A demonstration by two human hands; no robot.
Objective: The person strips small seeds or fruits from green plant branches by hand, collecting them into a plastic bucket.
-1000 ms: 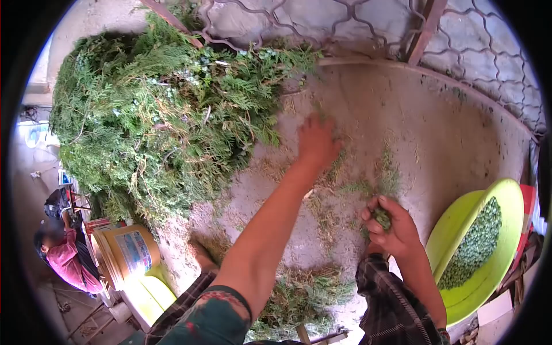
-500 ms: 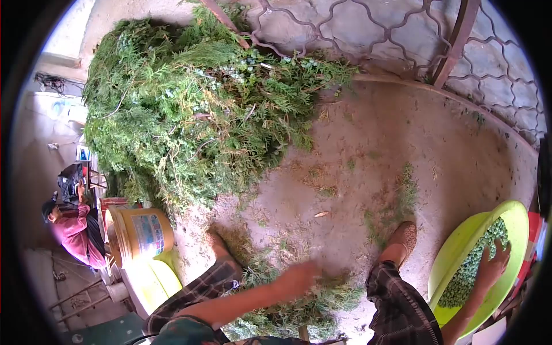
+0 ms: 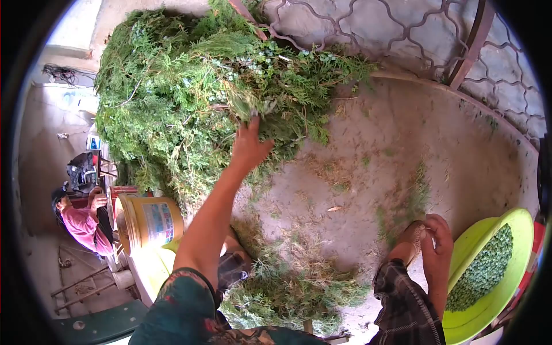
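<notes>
My left hand (image 3: pixel 251 144) reaches into the lower right part of a big pile of green conifer branches (image 3: pixel 172 98), its fingers apart and the fingertips at some sprigs. My right hand (image 3: pixel 438 238) is beside my right foot, left of a yellow-green basin (image 3: pixel 520 230); its fingers are bent together, and whatever they may hold cannot be made out. Small green berries or cones (image 3: pixel 486 273) lie in the tilted-looking basin. Between my feet is a smaller heap of green sprigs (image 3: pixel 293 287).
A yellow bucket (image 3: pixel 149 224) stands at the left beside another yellow-green container (image 3: pixel 150 267). Beyond it sits a person in a pink top (image 3: pixel 82 230). A metal lattice (image 3: pixel 397 29) borders the far side. Plant debris (image 3: pixel 339 172) is scattered on the floor.
My left hand has moved from above the small heap up to the big pile. My right hand has left the basin and moved left towards my foot. The view has shifted slightly.
</notes>
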